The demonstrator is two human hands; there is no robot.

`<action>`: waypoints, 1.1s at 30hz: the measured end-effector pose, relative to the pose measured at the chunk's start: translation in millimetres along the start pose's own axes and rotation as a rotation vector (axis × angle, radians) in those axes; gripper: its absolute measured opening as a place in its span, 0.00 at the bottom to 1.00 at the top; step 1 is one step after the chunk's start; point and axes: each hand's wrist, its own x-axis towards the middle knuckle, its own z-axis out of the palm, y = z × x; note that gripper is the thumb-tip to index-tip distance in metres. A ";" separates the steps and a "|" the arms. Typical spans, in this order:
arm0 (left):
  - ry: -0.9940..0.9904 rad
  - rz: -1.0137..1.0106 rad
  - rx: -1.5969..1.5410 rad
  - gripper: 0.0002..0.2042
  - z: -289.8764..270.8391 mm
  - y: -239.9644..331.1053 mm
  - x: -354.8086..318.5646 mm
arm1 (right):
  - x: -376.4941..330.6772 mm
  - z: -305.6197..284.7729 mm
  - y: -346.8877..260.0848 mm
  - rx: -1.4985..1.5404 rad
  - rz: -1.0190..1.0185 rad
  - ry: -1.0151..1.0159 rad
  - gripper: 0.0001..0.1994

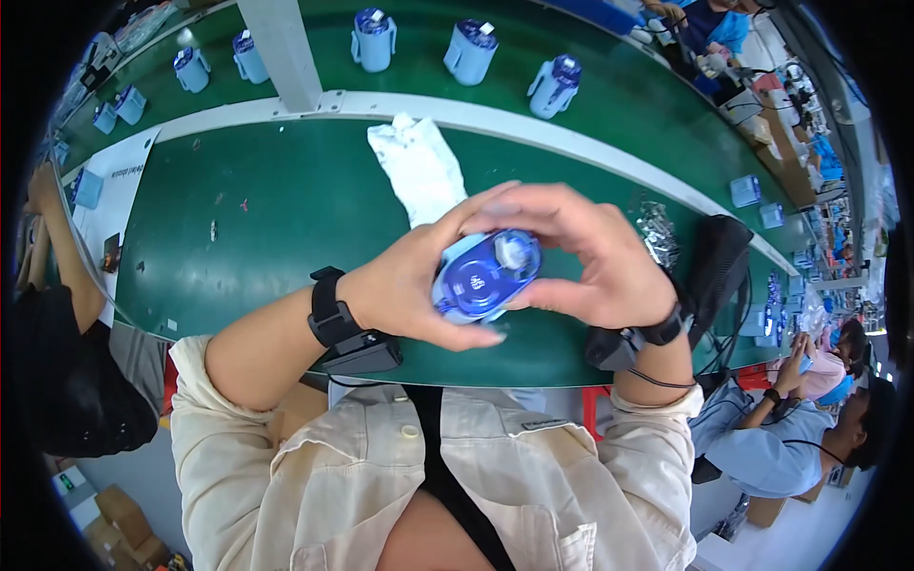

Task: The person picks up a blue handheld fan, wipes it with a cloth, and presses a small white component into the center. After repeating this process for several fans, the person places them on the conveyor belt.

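The green tabletop (286,219) has a big bare patch in the left middle of the frame, with only tiny scraps on it, so hands could pass there. A white cloth (419,169) lies in the upper middle. A white post (281,52) stands at the top left. Blue jugs (469,50) sit in a row along the top. On the right, a black box (716,262) and shiny bits (659,233) block the way.
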 end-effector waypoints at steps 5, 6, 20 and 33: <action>0.370 -0.056 0.461 0.50 7.0 3.1 -1.9 | -5.6 7.8 -19.0 -0.456 -0.157 0.335 0.27; 0.380 -0.030 0.558 0.48 7.7 4.2 -2.7 | -6.6 10.5 -18.5 -0.451 -0.150 0.337 0.27; 0.303 0.080 0.559 0.40 11.7 1.3 -2.7 | -3.0 15.1 1.3 -0.202 -0.061 0.335 0.05; 0.306 0.112 0.632 0.40 10.9 -1.3 -1.1 | -3.1 22.3 1.7 -0.850 -0.415 0.399 0.12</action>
